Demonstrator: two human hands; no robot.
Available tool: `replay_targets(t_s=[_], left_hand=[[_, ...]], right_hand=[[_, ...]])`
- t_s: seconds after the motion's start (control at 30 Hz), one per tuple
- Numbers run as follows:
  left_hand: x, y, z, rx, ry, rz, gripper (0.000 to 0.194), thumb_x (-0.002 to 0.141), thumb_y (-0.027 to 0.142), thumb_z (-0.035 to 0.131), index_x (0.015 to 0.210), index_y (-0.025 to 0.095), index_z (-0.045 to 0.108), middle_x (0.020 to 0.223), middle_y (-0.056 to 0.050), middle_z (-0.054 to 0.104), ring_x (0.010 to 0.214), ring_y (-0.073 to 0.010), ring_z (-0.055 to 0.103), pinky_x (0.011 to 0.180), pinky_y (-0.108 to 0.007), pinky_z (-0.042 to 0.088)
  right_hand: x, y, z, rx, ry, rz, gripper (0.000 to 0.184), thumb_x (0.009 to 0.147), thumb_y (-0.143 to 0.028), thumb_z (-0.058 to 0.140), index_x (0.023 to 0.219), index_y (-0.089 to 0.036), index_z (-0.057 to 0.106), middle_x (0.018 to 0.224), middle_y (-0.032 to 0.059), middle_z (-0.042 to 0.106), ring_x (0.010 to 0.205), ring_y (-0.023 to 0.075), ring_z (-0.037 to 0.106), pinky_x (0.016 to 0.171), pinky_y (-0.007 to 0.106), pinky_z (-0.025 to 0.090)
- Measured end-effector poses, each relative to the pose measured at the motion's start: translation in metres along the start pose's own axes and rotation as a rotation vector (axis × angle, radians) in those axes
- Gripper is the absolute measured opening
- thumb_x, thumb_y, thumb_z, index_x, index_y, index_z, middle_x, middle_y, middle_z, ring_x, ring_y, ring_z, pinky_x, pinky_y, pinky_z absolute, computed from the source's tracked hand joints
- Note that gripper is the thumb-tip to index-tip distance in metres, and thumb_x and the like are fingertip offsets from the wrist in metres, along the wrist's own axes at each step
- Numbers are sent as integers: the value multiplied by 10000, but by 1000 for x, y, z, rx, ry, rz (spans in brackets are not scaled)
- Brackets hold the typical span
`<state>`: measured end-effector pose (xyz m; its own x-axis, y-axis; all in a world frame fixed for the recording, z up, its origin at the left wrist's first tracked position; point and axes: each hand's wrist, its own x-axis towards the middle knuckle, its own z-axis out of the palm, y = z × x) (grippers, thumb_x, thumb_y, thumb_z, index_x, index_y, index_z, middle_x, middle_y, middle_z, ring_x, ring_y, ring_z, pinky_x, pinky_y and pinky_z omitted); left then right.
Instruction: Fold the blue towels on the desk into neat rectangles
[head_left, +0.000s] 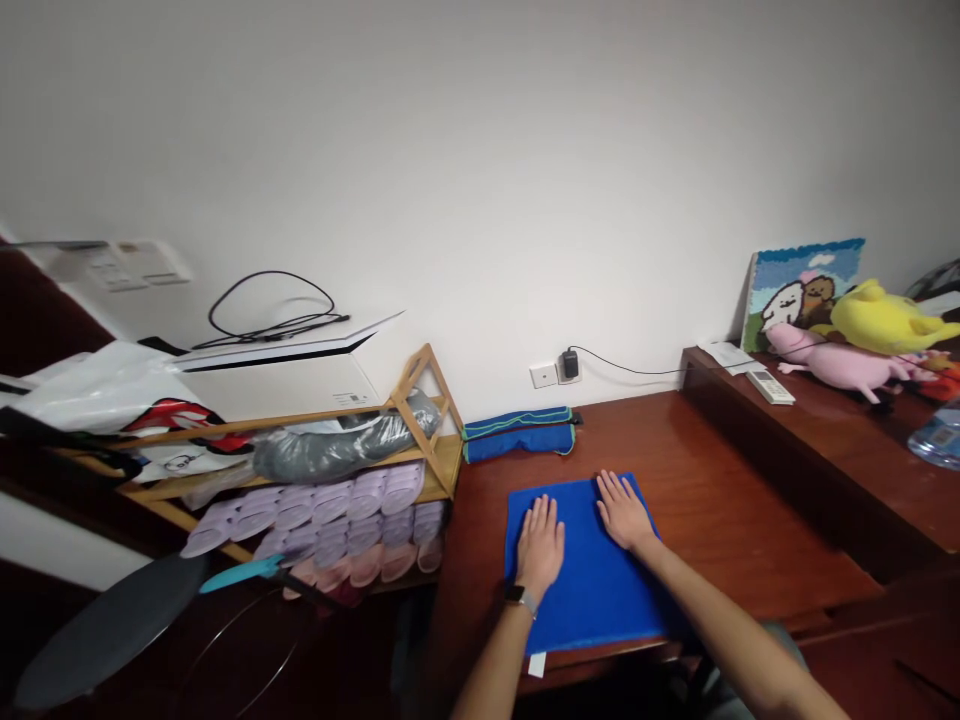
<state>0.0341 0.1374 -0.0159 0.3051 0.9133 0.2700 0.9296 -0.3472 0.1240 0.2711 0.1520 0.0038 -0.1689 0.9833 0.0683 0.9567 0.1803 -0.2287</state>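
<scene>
A blue cloth [592,590] lies spread flat on the brown wooden desk [720,500], with a white tag hanging at its near edge. My left hand [541,540] rests palm down on the cloth's left part, fingers stretched out; a watch is on that wrist. Palm down near the far right corner of the cloth is my right hand [622,510], its fingers extended. Neither hand grips anything. Behind the cloth, by the wall, sits a folded blue bundle [517,438] with green edging.
A wooden rack [450,465] on the left holds lilac slippers [330,505], a plastic-wrapped grey item and a white box [300,385]. On the raised right surface are a remote [770,388], plush toys [836,368] and a picture [806,285]. A black plug [570,364] sits in the wall socket.
</scene>
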Motion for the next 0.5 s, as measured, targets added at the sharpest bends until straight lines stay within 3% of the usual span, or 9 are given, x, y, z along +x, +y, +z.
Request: replay_targets(t_s=[0.1, 0.2, 0.3, 0.5], left_hand=[[-22, 32, 13, -41, -8, 51, 586, 1087, 418, 252, 1636, 228, 331, 1690, -72, 364, 1578, -239, 296, 1284, -501, 293], [-30, 39, 16, -46, -46, 34, 593, 1086, 443, 249, 1625, 222, 360, 1688, -77, 367, 1574, -240, 304, 1283, -495, 296], [-34, 22, 11, -14, -69, -23, 622, 1080, 486, 250, 1625, 208, 359, 1697, -86, 343, 1575, -253, 301, 1281, -501, 296], [-61, -36, 7, 65, -23, -254, 693, 1065, 518, 257, 1639, 134, 310, 1683, -138, 357, 1570, -275, 309, 1277, -477, 306]], right_hand=[[-33, -19, 15, 48, 36, -12, 668, 1064, -419, 167, 1657, -127, 266, 1728, 67, 211, 1613, 225, 133, 1313, 433, 88], [-58, -29, 28, 68, -27, 10, 690, 1066, -477, 168, 1658, -136, 260, 1724, 66, 214, 1611, 223, 146, 1313, 441, 107], [-64, -29, 30, 73, -69, 33, 713, 1064, -501, 156, 1659, -114, 228, 1728, 76, 196, 1613, 218, 128, 1314, 440, 84], [-61, -30, 22, 83, -89, 39, 724, 1063, -512, 128, 1657, -107, 210, 1732, 67, 173, 1615, 214, 109, 1314, 429, 60]])
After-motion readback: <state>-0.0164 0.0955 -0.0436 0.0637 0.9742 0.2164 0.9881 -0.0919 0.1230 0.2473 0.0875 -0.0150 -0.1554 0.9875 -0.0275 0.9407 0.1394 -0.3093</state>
